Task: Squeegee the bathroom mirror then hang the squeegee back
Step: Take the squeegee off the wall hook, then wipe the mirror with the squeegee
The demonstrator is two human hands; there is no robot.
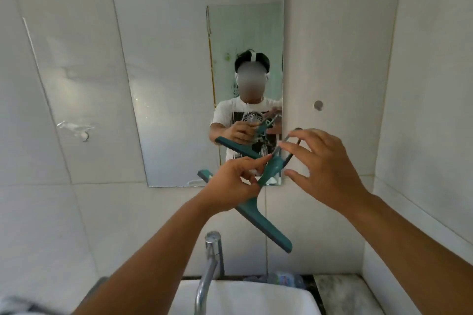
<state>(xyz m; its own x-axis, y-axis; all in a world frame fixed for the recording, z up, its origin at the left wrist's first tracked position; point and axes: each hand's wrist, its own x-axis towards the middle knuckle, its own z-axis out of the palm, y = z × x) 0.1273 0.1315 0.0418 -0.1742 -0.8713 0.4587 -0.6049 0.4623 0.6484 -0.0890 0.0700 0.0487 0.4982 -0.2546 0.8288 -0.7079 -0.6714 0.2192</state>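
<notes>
White tile wall (345,33), mirror (179,59) mounted on it, sink (245,296) and tap (212,240) below. Teal squeegee (266,225) up in the air at mirror's lower right corner, blade slanting down to the right. Left hand (235,181) pinches its handle. Right hand (330,169) spread wide, index tip on the hanging loop (290,155). Round peg (318,105) on wall above, apart from the loop.

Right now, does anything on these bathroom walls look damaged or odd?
Yes. The wall tile left of the mirror bears a scar: a small dark hole with a shiny, smeared patch around it, as if a fitting had come off there. The round peg right of the mirror looks intact.
</notes>
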